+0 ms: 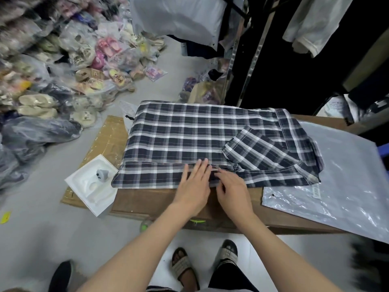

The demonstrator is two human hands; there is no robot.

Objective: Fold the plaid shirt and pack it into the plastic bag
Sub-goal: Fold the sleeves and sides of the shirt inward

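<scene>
A dark blue and white plaid shirt (179,135) lies spread flat on a brown cardboard box (147,199), with a short sleeve folded over at the right. My left hand (194,186) lies flat with straight fingers on the shirt's near hem. Right beside it, my right hand (232,186) has its fingers curled on the same hem, and I cannot see whether they pinch the cloth. A clear plastic bag (341,182) lies flat to the right, and the shirt's right edge overlaps it.
A white moulded tray (92,186) with a small grey object sits left of the box on flat cardboard. Heaps of bagged slippers cover the floor at left. A clothes rack with hanging garments stands behind at right. My sandalled feet are below.
</scene>
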